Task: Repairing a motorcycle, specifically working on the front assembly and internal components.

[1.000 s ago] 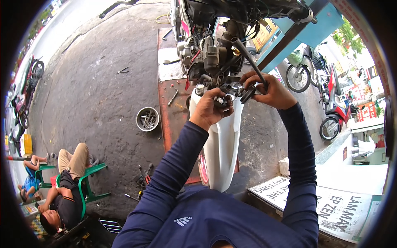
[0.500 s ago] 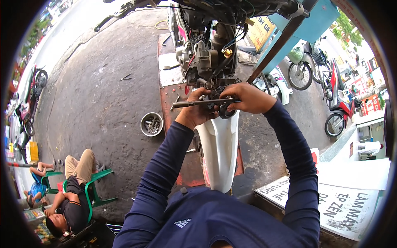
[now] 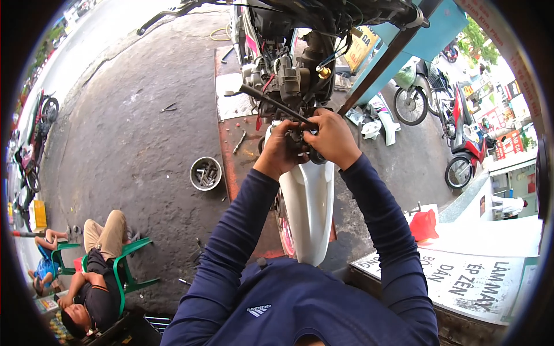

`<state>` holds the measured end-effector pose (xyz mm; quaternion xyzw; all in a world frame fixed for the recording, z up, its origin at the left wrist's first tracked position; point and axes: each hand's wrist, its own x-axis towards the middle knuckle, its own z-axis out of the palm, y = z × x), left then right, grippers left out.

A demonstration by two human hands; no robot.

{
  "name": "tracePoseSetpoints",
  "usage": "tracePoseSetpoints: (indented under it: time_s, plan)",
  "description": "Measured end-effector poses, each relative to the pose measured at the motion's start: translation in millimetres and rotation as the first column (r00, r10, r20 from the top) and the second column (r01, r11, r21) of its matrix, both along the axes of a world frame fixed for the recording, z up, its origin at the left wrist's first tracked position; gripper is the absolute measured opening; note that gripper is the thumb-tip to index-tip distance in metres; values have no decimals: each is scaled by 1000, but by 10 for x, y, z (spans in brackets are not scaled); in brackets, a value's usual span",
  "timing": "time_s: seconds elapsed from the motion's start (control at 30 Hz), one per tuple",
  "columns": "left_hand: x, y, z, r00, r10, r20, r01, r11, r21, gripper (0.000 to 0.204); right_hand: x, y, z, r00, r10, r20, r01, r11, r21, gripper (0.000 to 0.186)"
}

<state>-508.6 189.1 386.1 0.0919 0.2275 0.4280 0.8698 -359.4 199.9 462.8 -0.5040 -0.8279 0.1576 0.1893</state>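
Observation:
A stripped motorbike (image 3: 291, 75) stands in front of me with its wiring and steering column bare. Its white front mudguard (image 3: 309, 207) points toward me. My right hand (image 3: 333, 138) grips the end of a long black wrench handle (image 3: 268, 102) that slants up to the left. My left hand (image 3: 278, 151) is closed around the dark fitting at the top of the fork, just above the mudguard, touching my right hand. What lies between the fingers is hidden.
A round metal bowl (image 3: 206, 173) with several small parts sits on the asphalt to the left. A rusty red ramp (image 3: 231, 147) carries the bike. A person lies back in a green chair (image 3: 124, 262) at lower left. Parked motorbikes (image 3: 461, 144) stand right, a white sign board (image 3: 467, 279) lower right.
The wrench handle has swung from roughly level to slanting up-left. Both hands have come closer together over the fork top, and the view has shifted slightly downward.

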Motion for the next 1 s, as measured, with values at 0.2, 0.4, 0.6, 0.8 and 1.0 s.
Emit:
tracePoseSetpoints:
  time_s: [0.2, 0.4, 0.6, 0.8, 1.0]
  plan:
    - [96, 22, -120, 998, 42, 41, -43, 999, 12, 26, -71, -59, 4, 992, -56, 114, 47, 996, 81, 17]
    - [98, 26, -158, 997, 33, 68, -36, 999, 36, 27, -85, -88, -101, 991, -130, 32, 124, 983, 132, 14]
    - [145, -66, -89, 990, 139, -13, -139, 990, 16, 25, -90, -168, -175, 973, -223, -60, 231, 942, 243, 15]
    - [193, -49, -41, 980, 199, -31, -194, 975, 110, 18, 52, -130, -72, 973, -168, -158, 186, 977, 107, 18]
    - [228, -97, 79, 858, 372, -355, -330, 928, 176, 9, 450, -119, 104, 984, 70, -166, -110, 963, -247, 26]
